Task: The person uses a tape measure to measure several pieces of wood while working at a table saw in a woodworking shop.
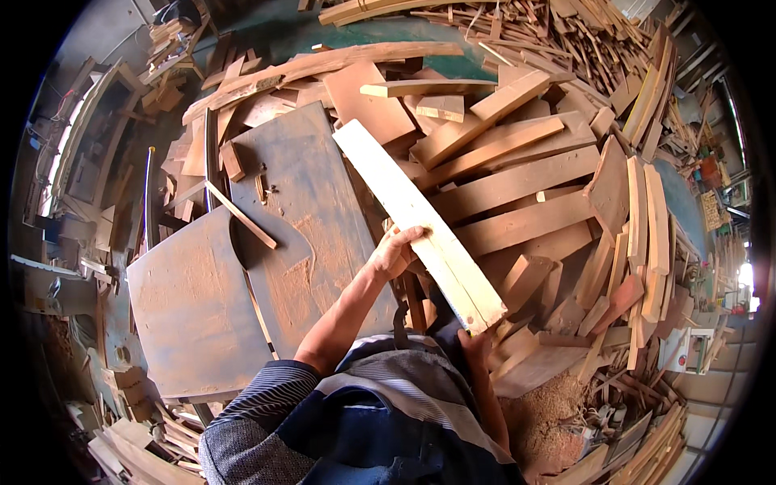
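A long pale wooden plank [412, 218] slants from the upper middle down toward my body. My left hand [394, 252] grips it at mid-length, fingers wrapped over its left edge. My right hand [477, 343] holds the plank's near end from below, mostly hidden under the wood. The plank hangs over the right edge of a dusty grey metal saw table [311, 210]. My striped sleeve and dark clothing fill the lower middle.
A big heap of reddish-brown boards and offcuts [525, 186] lies right of the table. A thin wooden strip [240, 214] and a small block [233, 160] rest on the table. Sawdust [550, 412] piles at lower right. More scrap wood lies at far left and top.
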### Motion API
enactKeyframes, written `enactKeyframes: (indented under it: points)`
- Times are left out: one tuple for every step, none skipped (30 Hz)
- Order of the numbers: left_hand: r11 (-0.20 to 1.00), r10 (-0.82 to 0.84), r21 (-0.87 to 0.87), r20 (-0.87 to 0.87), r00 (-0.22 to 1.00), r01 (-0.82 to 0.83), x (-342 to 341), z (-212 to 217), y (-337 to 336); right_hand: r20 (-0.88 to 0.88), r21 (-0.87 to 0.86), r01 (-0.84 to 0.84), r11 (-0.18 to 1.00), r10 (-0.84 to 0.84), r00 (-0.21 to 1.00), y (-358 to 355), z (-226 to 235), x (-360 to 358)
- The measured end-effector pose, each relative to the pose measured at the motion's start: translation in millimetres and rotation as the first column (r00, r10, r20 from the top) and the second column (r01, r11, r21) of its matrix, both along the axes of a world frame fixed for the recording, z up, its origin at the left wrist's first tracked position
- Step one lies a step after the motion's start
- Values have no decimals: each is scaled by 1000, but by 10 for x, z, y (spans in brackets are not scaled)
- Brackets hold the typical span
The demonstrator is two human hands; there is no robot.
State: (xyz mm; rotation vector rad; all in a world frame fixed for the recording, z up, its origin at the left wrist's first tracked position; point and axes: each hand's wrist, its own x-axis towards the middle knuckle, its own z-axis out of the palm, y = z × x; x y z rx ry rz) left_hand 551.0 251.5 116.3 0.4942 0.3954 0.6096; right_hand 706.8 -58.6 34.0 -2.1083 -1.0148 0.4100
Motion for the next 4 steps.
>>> enactKeyframes:
  points:
    - [1000,-3,-23,13,1000,3,25,-9,-36,6,-36,-9,999,9,1000,-28,13,18]
    - [999,-4,-45,25,1000,5,43,-19,-72,10,-73,-19,997,20,1000,-48,21,33]
    - [999,-17,-42,40,999,19,48,-30,-122,14,-109,-30,994,32,999,-56,24,44]
    - [999,-11,-49,42,999,13,47,-44,-143,15,-116,-36,993,38,999,-74,32,61]
